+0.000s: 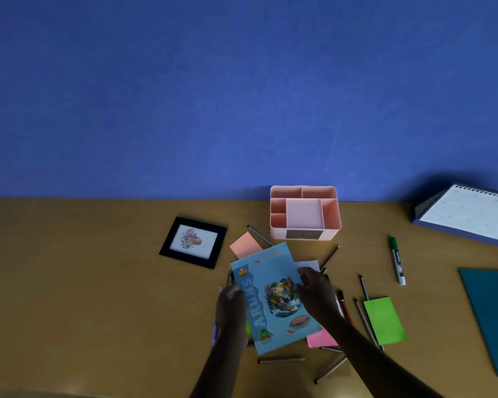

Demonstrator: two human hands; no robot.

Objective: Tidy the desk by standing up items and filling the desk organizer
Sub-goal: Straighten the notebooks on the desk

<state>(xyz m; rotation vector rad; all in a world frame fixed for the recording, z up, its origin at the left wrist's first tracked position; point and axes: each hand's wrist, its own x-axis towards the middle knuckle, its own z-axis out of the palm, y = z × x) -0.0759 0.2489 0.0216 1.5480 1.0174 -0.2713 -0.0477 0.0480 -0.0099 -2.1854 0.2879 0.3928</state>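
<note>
A light-blue notebook (273,297) with a picture on its cover is held over the middle of the desk. My left hand (232,304) grips its left edge and my right hand (316,294) grips its right edge. Behind it, near the wall, stands the pink desk organizer (332,222) with several open compartments. A black picture frame (193,242) lies flat to the left. Several pens (367,326) and sticky-note pads, orange (245,245), pink (321,338) and green (384,320), lie scattered around and under the notebook.
A green marker (396,259) lies right of the organizer. A spiral desk calendar (469,214) lies flat at the far right by the blue wall. A teal folder (495,314) lies at the right edge. The wooden desk (84,282) stretches bare to the left.
</note>
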